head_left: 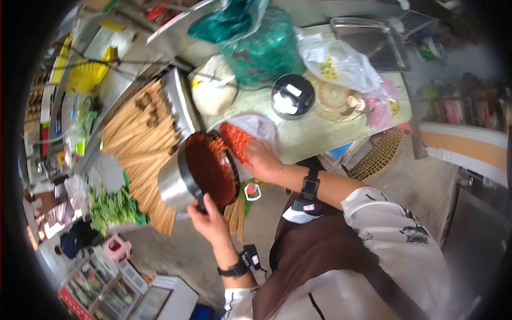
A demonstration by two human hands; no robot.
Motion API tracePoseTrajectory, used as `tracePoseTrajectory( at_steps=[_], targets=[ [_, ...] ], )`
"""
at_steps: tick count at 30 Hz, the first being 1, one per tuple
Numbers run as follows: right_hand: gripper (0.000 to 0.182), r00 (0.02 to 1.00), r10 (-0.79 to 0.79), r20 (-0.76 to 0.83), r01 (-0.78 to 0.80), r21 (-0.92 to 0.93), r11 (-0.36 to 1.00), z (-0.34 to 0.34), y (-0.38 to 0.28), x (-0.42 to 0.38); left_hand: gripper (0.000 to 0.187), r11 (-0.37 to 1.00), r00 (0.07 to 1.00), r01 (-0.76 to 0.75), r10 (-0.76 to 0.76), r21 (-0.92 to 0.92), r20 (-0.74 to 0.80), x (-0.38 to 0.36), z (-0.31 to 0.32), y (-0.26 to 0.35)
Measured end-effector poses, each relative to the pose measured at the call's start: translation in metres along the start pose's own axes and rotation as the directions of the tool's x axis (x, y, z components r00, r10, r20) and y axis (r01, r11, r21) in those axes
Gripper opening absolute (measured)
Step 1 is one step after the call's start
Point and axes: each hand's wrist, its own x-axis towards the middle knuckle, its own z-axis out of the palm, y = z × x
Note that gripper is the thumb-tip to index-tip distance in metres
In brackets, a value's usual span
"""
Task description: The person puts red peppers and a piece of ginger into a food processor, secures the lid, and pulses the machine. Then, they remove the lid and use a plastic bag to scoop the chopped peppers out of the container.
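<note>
My left hand (208,220) is closed on the black handle of a steel pot (173,184). The pot is tilted so that its mouth faces the bag, with dark red sauce (210,173) inside and lighter chopped bits along the near side. My right hand (262,161) reaches into a white plastic bag (266,130) beside the pot's rim. Its fingers are curled into chopped red chili (234,137); the fingertips are partly hidden among the pieces.
Many wooden skewers (141,128) lie left of the pot, above leafy greens (111,205). On the table (298,140) stand a black round lid (293,96), a green bag (261,50), a white bag (214,88) and a metal tray (368,42). A small white-rimmed container (252,191) is near the pot.
</note>
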Motion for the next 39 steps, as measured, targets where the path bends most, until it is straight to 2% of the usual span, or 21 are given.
tracePoseTrajectory(
  at_steps=[1, 3, 6, 8, 9, 12, 13, 15, 16, 18, 19, 20, 21, 22, 23, 27, 30, 33, 34, 37, 39],
  targets=[
    [0.024, 0.992, -0.062, -0.109, 0.066, 0.037, 0.997, -0.001, 0.002, 0.000, 0.031, 1.000, 1.000, 0.000, 0.000, -0.015, -0.014, -0.001, 0.000, 0.009],
    [0.022, 1.000, 0.011, -0.026, -0.005, 0.198, 0.980, -0.013, 0.007, 0.000, 0.034, 0.998, 1.000, -0.026, 0.027, 0.052, -0.004, 0.000, -0.004, 0.008],
    [0.017, 0.972, 0.015, -0.233, 0.075, 0.374, 0.924, -0.053, 0.014, -0.002, 0.034, 0.999, 1.000, -0.020, 0.020, 0.039, 0.003, 0.001, -0.005, 0.001],
    [0.014, 0.932, 0.008, -0.362, 0.127, 0.347, 0.929, -0.101, 0.028, -0.003, 0.034, 0.999, 0.999, -0.021, 0.021, 0.037, 0.025, 0.001, -0.006, -0.004],
    [0.012, 0.861, 0.016, -0.508, 0.171, 0.319, 0.932, -0.117, 0.044, 0.000, 0.034, 0.999, 0.999, -0.024, 0.023, 0.034, 0.036, 0.002, -0.006, -0.005],
    [0.017, 0.780, 0.220, -0.586, -0.032, 0.314, 0.949, -0.176, 0.105, 0.012, 0.033, 0.999, 0.999, -0.035, 0.034, 0.041, 0.023, 0.004, -0.005, -0.006],
    [0.021, 0.745, 0.140, -0.652, -0.077, 0.124, 0.989, -0.186, 0.147, 0.022, 0.032, 0.999, 0.999, -0.031, 0.030, 0.017, 0.028, 0.003, -0.005, -0.005],
    [0.030, 0.803, 0.222, -0.554, -0.323, -0.091, 0.942, -0.210, 0.210, 0.040, 0.032, 1.000, 0.999, -0.013, 0.014, -0.019, 0.030, 0.005, -0.005, 0.000],
    [0.034, 0.825, 0.285, -0.488, -0.413, -0.176, 0.894, -0.217, 0.236, 0.052, 0.027, 0.997, 0.996, 0.069, -0.067, -0.034, 0.052, 0.006, -0.006, 0.006],
    [0.041, 0.841, 0.409, -0.355, -0.517, -0.301, 0.801, -0.222, 0.286, 0.074, 0.023, 0.976, 0.993, 0.113, -0.106, -0.188, 0.047, 0.011, 0.008, -0.009],
    [0.044, 0.844, 0.460, -0.276, -0.533, -0.338, 0.775, -0.218, 0.313, 0.085, 0.021, 0.960, 0.990, 0.141, -0.139, -0.243, 0.026, 0.009, 0.004, -0.016],
    [0.060, 0.829, 0.541, -0.142, -0.548, -0.393, 0.738, -0.213, 0.341, 0.096, 0.016, 0.979, 0.993, 0.120, -0.118, -0.163, 0.024, 0.007, 0.001, -0.004],
    [0.045, 0.890, 0.411, -0.200, -0.457, -0.421, 0.784, -0.206, 0.354, 0.098, 0.016, 0.987, 0.991, 0.136, -0.137, -0.087, -0.003, 0.008, 0.001, 0.016],
    [0.048, 0.834, 0.529, -0.155, -0.550, -0.301, 0.779, -0.217, 0.315, 0.101, 0.016, 0.993, 0.997, 0.082, -0.083, -0.090, -0.005, 0.009, 0.001, 0.003],
    [0.056, 0.896, 0.429, -0.118, -0.429, -0.481, 0.765, -0.202, 0.361, 0.110, 0.015, 0.981, 0.987, 0.154, -0.157, -0.121, -0.017, 0.011, 0.001, 0.006],
    [0.059, 0.793, 0.609, -0.033, -0.594, -0.262, 0.760, -0.198, 0.347, 0.099, 0.016, 0.977, 0.976, 0.198, -0.204, -0.077, -0.081, 0.021, 0.002, 0.010],
    [0.055, 0.832, 0.550, -0.071, -0.537, -0.352, 0.767, -0.184, 0.382, 0.105, 0.019, 0.989, 0.974, 0.142, -0.133, 0.040, -0.181, 0.029, 0.003, 0.001],
    [0.051, 0.864, 0.486, -0.128, -0.488, -0.445, 0.751, -0.187, 0.436, 0.099, 0.021, 0.986, 0.959, 0.165, -0.169, -0.039, -0.227, 0.041, 0.000, 0.023],
    [0.050, 0.873, 0.464, -0.153, -0.476, -0.473, 0.741, -0.190, 0.441, 0.096, 0.023, 0.991, 0.955, 0.132, -0.122, 0.021, -0.271, 0.047, -0.003, 0.017],
    [0.039, 0.912, 0.308, -0.271, -0.361, -0.176, 0.916, -0.218, 0.450, 0.077, 0.026, 0.991, 0.950, 0.124, -0.107, 0.040, -0.293, 0.060, -0.012, 0.019],
    [0.034, 0.893, 0.271, -0.361, -0.368, -0.233, 0.900, -0.236, 0.443, 0.056, 0.026, 0.969, 0.933, 0.170, -0.216, -0.177, -0.287, 0.066, -0.018, 0.015]
  ],
)
